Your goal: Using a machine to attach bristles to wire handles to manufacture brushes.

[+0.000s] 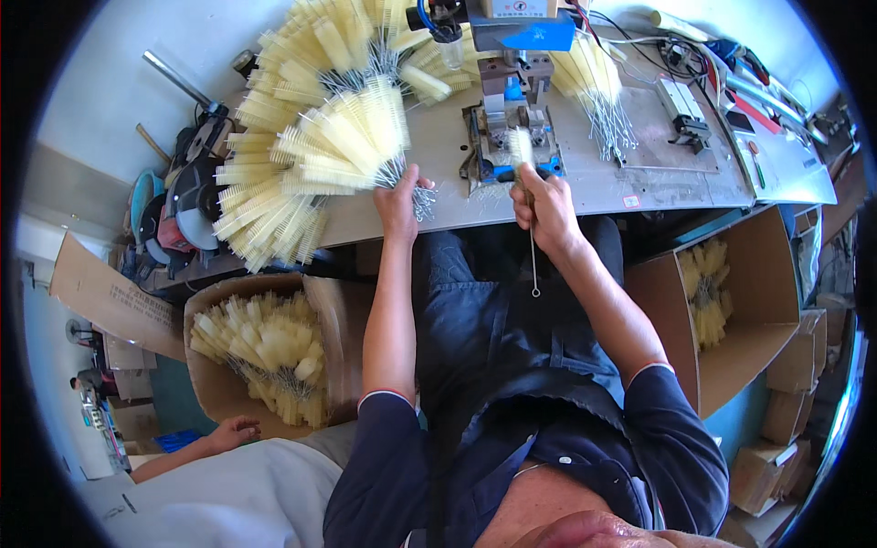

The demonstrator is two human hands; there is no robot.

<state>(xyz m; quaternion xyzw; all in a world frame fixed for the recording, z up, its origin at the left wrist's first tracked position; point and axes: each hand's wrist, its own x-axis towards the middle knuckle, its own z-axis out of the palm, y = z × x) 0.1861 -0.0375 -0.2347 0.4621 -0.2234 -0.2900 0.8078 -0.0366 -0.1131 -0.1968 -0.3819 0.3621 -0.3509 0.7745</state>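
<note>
My left hand (397,208) is closed around the wire handles of a bunch of cream bottle brushes (352,137), whose bristles fan out to the far left over the table. The looped wire ends stick out at the right of that fist. My right hand (548,208) grips a single bottle brush (520,146) by its wire stem, bristle end away from me, with the ring end hanging toward my lap. This brush head stands in front of the lower tooling of a small bench press (516,91). Whether it touches the tooling I cannot tell.
A big heap of brushes (265,196) covers the table's left; another bunch (589,82) lies right of the press. Open cardboard boxes with brushes stand at left (338,320) and right (758,301). A grinder (187,201) sits far left. Another person's hand (233,433) rests near the left box.
</note>
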